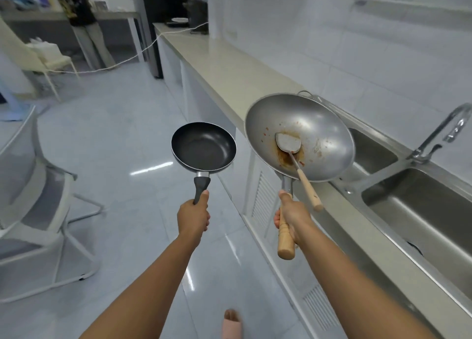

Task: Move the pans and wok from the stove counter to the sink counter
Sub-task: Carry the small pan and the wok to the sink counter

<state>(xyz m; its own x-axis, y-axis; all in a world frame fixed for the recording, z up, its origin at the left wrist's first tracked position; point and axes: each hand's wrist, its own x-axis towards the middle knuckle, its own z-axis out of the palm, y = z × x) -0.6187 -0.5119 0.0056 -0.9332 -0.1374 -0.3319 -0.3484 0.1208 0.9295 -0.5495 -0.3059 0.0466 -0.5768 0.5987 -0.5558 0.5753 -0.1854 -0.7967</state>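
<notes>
Beside the sink surface (258, 83), the person carries a black frying pan (203, 147) in the left hand (193, 217) and a dirty wok (299, 137) in the right hand (291, 220), each grip clamped on its handle. A spatula (296, 157) lies loose in the tilted wok; I reckon it could slide out if the wok tips further.

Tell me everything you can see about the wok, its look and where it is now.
The wok is a wide, round, grey metal bowl with a small loop handle on its far rim and a long wooden handle. The right hand holds that handle in a closed grip, carrying the wok tilted above the counter edge beside the sink. Inside lie brown and red food stains and a metal spatula with a wooden handle.
</notes>
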